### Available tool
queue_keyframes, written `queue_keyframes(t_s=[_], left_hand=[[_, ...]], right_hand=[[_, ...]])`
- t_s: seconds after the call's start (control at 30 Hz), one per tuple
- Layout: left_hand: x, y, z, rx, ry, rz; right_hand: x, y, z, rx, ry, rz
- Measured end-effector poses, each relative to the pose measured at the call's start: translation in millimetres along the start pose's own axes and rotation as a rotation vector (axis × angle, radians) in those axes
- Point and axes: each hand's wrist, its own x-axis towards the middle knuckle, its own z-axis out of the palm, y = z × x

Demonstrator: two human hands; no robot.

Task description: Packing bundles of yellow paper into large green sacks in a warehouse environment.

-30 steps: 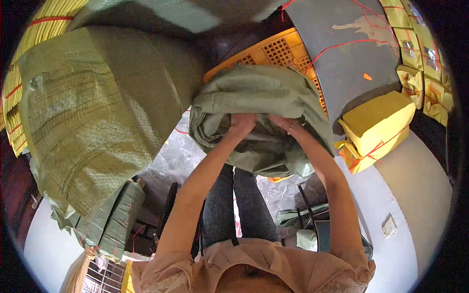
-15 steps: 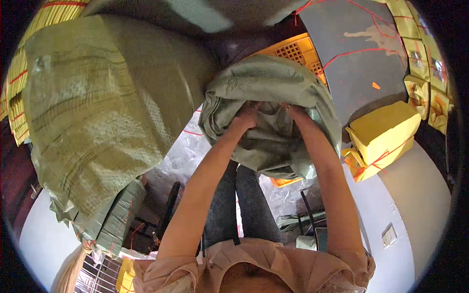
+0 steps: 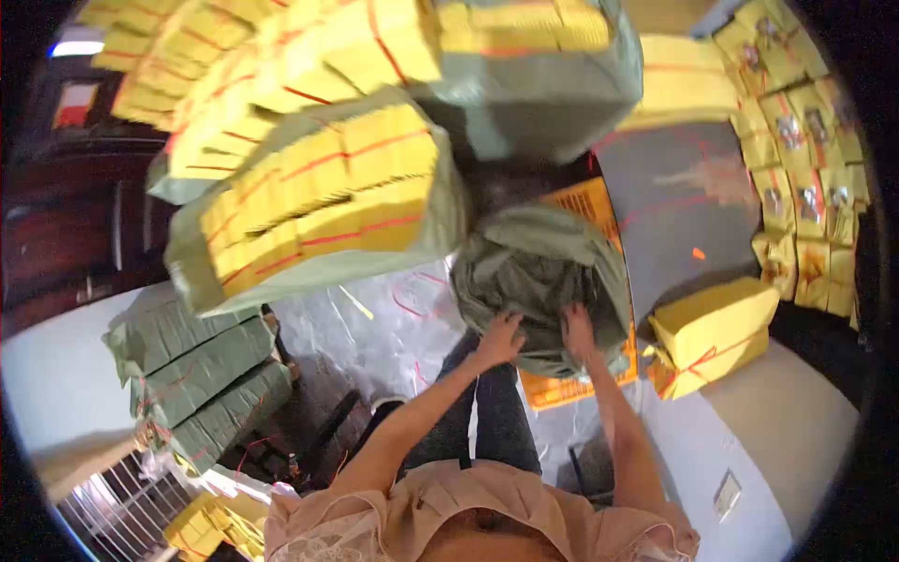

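Observation:
A green woven sack (image 3: 538, 272) stands with its mouth open and its rim rolled outward, on an orange plastic crate (image 3: 552, 389). My left hand (image 3: 503, 339) rests at the near left of the mouth, fingers apart and touching the crumpled cloth. Inside the near right rim, my right hand (image 3: 578, 331) lies along the inner cloth with its fingers stretched away from me. Neither hand visibly holds anything. The sack's bottom is hidden under its folds.
Green sacks packed with yellow bundles (image 3: 328, 187) stand at the left and back. A yellow parcel (image 3: 716, 337) tied with red string lies at the right beside a grey surface (image 3: 693, 215). Green wrapped bundles (image 3: 206, 365) are stacked on the left; more yellow packets (image 3: 796, 178) line the right.
The large sack that leaned in at the left has swung away, showing rows of yellow bundles. Both hands have drawn back toward me, nearer the open sack's rim. The view has shifted.

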Motion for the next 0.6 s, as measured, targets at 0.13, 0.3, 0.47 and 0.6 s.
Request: queue_keyframes(t_s=[0.13,0.3,0.47,0.6], left_hand=[[-54,43,-45,-0.164,0.069,0.101],[-98,78,-126,-0.162,0.382,0.086],[-106,93,-173,-0.418,0.540,0.048],[-97,114,-222,-0.531,0.654,0.158]], right_hand=[[-59,-28,-12,0.129,0.111,-0.056],[-75,-97,-45,0.289,0.167,-0.040],[-41,-128,-75,0.292,0.241,-0.165],[3,-191,-128,0.381,0.288,-0.168]])
